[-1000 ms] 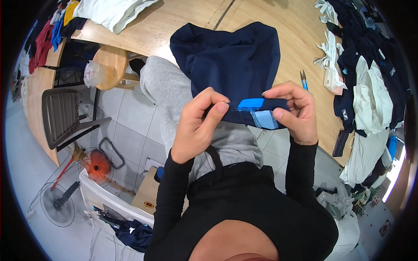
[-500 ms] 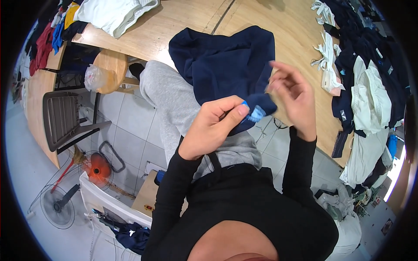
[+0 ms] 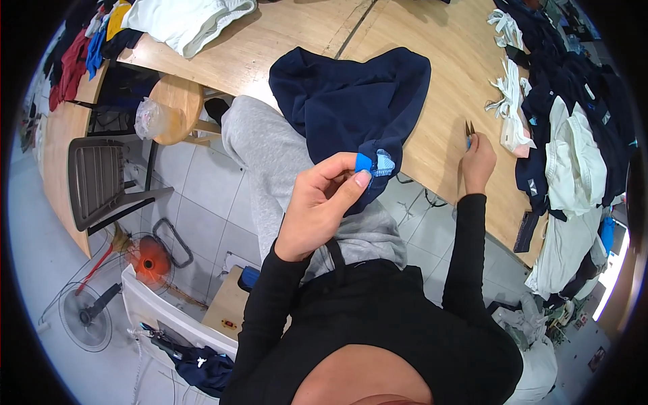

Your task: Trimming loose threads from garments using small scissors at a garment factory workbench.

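Observation:
A navy blue garment (image 3: 351, 101) is spread from the table edge down over my lap. My left hand (image 3: 317, 202) pinches its near end between thumb and forefinger. A light blue patch with stitching (image 3: 384, 163) shows on the cloth there. Bright blue material (image 3: 364, 163) is at the forefinger's tip; I cannot tell whether it covers the finger or belongs to the cloth. Out to the right, over the table, my right hand (image 3: 479, 162) is closed round thread snips (image 3: 470, 128), their dark points facing away from me and a bit of blue at the handle.
White ties (image 3: 509, 101) and a heap of navy and white garments (image 3: 574, 148) line the table's right side. White cloth (image 3: 189, 23) lies at the far left. A wooden stool (image 3: 177, 108), a brown chair (image 3: 101, 179) and a fan (image 3: 148, 263) stand to the left.
My right hand has moved from beside the cloth out to the right over the table, where it now holds the snips. My left hand has shifted slightly left, keeping its pinch on the garment.

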The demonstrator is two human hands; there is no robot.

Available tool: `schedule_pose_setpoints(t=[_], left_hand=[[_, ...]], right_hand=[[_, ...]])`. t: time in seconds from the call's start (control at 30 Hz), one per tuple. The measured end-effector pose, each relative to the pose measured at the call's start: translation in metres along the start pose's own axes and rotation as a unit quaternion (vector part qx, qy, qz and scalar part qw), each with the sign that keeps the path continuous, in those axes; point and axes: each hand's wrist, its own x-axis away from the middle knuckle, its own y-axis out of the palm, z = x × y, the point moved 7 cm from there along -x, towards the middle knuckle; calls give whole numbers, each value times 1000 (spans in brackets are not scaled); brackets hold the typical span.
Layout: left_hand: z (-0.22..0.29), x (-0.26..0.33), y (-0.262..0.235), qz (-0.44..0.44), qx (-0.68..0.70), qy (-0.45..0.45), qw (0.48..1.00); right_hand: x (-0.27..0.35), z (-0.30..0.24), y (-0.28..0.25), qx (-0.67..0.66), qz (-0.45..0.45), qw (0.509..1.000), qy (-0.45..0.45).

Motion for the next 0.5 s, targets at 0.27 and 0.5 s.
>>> schedule_pose_setpoints(t=[0.27,0.5], left_hand=[[9,2,3,-8,-103,76,992],[21,8,7,34,-157,79,984]], right_hand=[[34,-201,-100,-553,-285,781,51],[45,-240,-118,-517,-298,794,-116]])
